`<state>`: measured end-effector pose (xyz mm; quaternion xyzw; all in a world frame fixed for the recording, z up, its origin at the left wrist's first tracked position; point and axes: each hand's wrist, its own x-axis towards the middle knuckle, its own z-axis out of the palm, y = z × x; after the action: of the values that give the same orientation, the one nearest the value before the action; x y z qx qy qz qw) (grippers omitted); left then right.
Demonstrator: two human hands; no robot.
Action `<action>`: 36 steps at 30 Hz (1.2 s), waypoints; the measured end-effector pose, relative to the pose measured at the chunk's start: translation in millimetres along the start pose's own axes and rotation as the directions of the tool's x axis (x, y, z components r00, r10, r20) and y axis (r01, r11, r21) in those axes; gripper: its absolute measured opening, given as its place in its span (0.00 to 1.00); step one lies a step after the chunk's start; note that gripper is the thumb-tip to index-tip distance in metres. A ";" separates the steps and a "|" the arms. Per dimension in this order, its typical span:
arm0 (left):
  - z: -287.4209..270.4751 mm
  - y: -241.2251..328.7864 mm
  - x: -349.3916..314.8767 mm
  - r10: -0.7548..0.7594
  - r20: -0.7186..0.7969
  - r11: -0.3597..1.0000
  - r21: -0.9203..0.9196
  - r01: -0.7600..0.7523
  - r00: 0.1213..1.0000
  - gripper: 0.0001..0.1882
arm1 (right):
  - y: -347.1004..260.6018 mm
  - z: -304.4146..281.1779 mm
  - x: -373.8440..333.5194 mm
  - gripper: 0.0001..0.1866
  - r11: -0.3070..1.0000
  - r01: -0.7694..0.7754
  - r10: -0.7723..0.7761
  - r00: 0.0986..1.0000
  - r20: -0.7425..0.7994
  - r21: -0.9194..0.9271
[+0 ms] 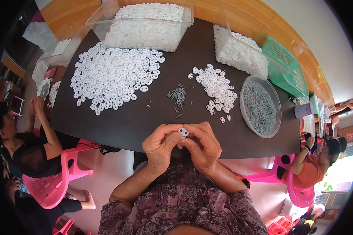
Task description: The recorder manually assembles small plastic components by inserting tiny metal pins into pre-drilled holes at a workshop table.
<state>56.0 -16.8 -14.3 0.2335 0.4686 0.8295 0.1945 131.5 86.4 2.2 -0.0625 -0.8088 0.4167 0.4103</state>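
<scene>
Close to the table's near edge, my left hand (163,145) and my right hand (202,145) meet, fingertips pinched on one small white plastic piece with holes (183,133). Both hands are closed on it, and the fingers cover its edges. Beyond them lies a small heap of grey screws (178,95), a few of them loose. A large pile of white oval two-hole plastic pieces (110,76) spreads over the table at the left. To the right of the screws is a smaller pile of white plastic pieces with holes (217,88).
Clear bins (139,26) (239,49) of white pieces stand along the back of the dark table (145,113). A round tub of screws (259,105), a green basket (285,64) and a grey cup (303,110) are at the right. People sit on pink chairs (53,188) on both sides.
</scene>
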 end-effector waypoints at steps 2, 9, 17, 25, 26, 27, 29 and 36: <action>-0.3 -0.1 -0.1 -0.020 0.004 1.000 -0.007 0.020 1.000 0.11 | -1.0 -0.3 1.1 0.17 1.000 -0.004 0.004 1.000 0.009 0.026; 0.4 2.3 -2.9 0.024 0.014 0.991 0.132 -0.026 1.000 0.11 | -7.0 -2.5 -0.3 0.12 0.985 -0.124 0.123 0.992 0.013 0.124; -2.8 3.8 -1.1 0.055 0.016 0.977 0.206 -0.057 0.998 0.10 | -3.2 -0.6 -1.5 0.16 0.979 -0.122 0.114 0.992 0.057 0.166; -6.5 3.9 -0.4 0.106 0.038 0.962 0.247 -0.112 0.994 0.10 | -6.3 0.4 -3.0 0.21 0.979 -0.154 0.144 0.986 0.078 0.137; -6.5 3.7 -0.5 0.106 0.038 0.962 0.247 -0.112 0.994 0.10 | -6.6 0.8 -2.6 0.20 0.986 -0.130 0.122 0.990 0.074 0.107; -6.4 3.4 -0.6 0.103 0.027 0.965 0.240 -0.106 0.994 0.10 | -6.7 1.5 -2.4 0.20 0.986 -0.129 0.121 0.990 0.075 0.108; -6.2 3.5 -0.9 0.100 0.016 0.967 0.233 -0.101 0.995 0.10 | -7.1 3.2 -2.0 0.20 0.992 -0.104 0.100 0.993 0.054 0.069; -3.0 -1.9 -5.8 0.033 -0.054 0.998 0.052 -0.031 0.998 0.10 | -2.2 9.2 -4.0 0.20 1.000 0.001 -0.001 1.000 0.001 -0.011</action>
<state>59.2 -21.1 -18.5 0.2229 0.4910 0.8264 0.1622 128.1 77.4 -1.6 -0.0640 -0.8113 0.4120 0.4098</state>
